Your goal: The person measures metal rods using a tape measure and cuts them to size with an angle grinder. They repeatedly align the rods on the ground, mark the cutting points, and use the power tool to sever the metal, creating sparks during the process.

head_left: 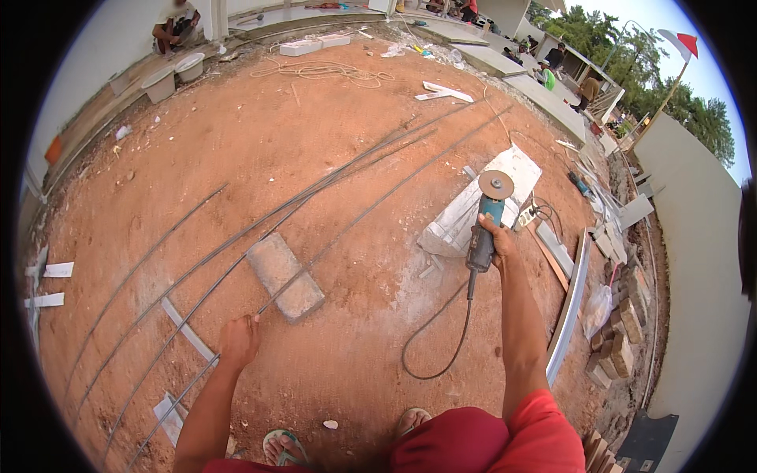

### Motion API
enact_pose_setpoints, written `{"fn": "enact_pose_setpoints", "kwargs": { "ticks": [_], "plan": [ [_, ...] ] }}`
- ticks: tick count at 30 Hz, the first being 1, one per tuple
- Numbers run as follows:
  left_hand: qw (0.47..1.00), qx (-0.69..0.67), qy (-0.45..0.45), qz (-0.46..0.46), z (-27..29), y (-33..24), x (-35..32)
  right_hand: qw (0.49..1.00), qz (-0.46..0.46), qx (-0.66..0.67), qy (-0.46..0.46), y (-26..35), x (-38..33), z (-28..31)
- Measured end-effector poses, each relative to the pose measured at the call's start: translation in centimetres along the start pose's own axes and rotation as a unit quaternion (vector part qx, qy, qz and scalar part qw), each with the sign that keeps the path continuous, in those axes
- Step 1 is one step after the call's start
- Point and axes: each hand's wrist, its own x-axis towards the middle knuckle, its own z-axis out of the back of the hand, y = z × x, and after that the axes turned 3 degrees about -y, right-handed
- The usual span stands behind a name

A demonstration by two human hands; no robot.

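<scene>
My left hand (239, 340) is closed around a thin steel rod (304, 271), which crosses over a grey concrete block (270, 262) lying on the ground. Beyond the block, the rod runs on toward the far right. In my right hand (500, 240) is an angle grinder (490, 209) with a blue and black body, held up off the ground. Its round disc (496, 184) points away from me, apart from the rod. From the grinder's rear a black cord (406, 347) loops over the soil. Several more long rods (260, 223) lie left of the block.
Behind the grinder lies a white sack (451, 225), with a power strip (527, 217) beside it. A metal channel (569, 306) and stacked bricks (623, 335) line the right side near a wall (694, 205). Tubs (161, 85) and a seated person (175, 27) are far left.
</scene>
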Motion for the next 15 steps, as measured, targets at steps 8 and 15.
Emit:
{"fn": "enact_pose_setpoints", "kwargs": {
  "ticks": [8,15],
  "plan": [
    [1.000,-0.004,-0.008,-0.004,-0.1,-0.2,0.2,0.968,0.055,-0.198,-0.148,0.1,4.6,1.1],
    [1.000,0.002,-0.013,-0.007,-0.6,0.8,0.2,0.932,0.097,-0.310,-0.163,-1.5,6.9,0.0]
  ]
}}
